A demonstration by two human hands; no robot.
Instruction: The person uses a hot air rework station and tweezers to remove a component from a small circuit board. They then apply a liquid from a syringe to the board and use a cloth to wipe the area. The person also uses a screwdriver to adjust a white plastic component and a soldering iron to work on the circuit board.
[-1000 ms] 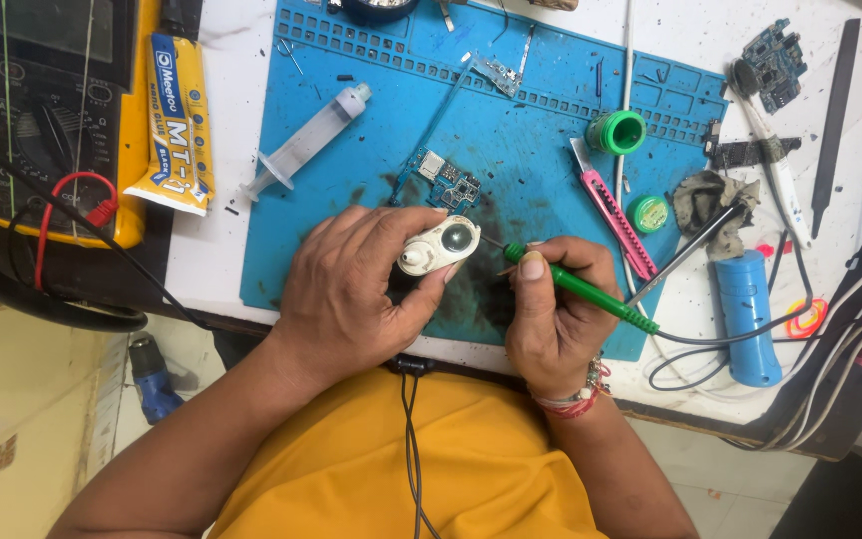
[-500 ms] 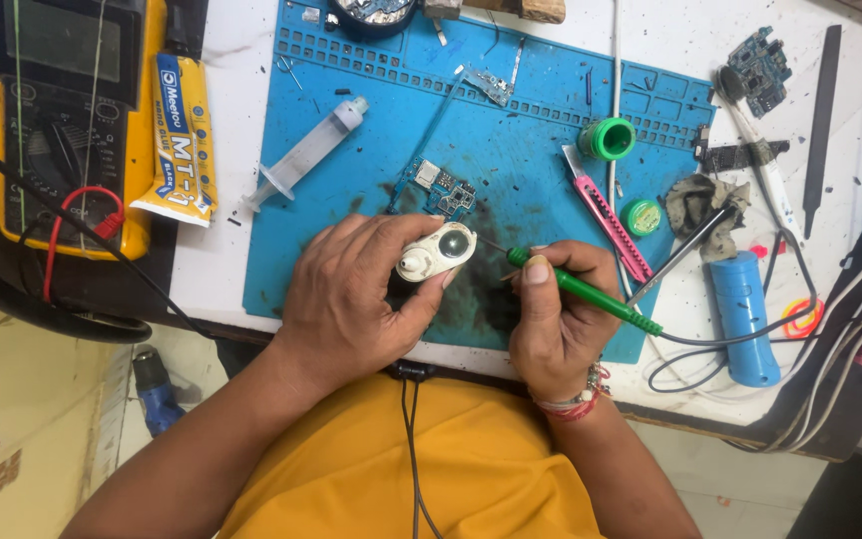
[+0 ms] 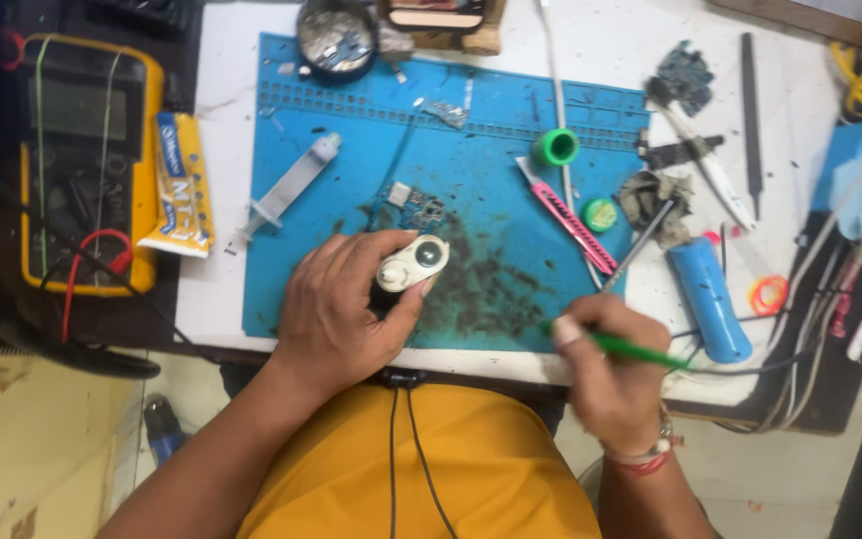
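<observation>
Leftmost, a yellow-cased multimeter (image 3: 82,165) lies with red and black leads curling beside it, and next to it a yellow and white squeeze tube (image 3: 180,188) rests on the white tabletop (image 3: 606,45). Beyond these spreads a blue silicone work mat (image 3: 481,190), smudged dark near its front edge, with a clear plastic syringe (image 3: 289,187) lying slantwise at its left and a small bare circuit board (image 3: 417,203) near its middle. Just in front of that board, the left hand (image 3: 336,309) is closed around a small white oval device with a round dark lens (image 3: 413,264), fingers wrapped behind it and the thumb pressing its lower edge, holding it just above the mat. Further right on the mat sit a green roll of wire (image 3: 555,148), a pink-handled craft knife (image 3: 569,215) and a small round green tin (image 3: 600,214). The right hand (image 3: 616,374), somewhat blurred, is over the mat's front right corner, well apart from the white device, its fingers pinched shut on a thin green-handled tool (image 3: 636,349) that points to the right. Past it a blue cylinder (image 3: 708,297) lies on the tabletop, with a small orange ring (image 3: 768,294) near it.
</observation>
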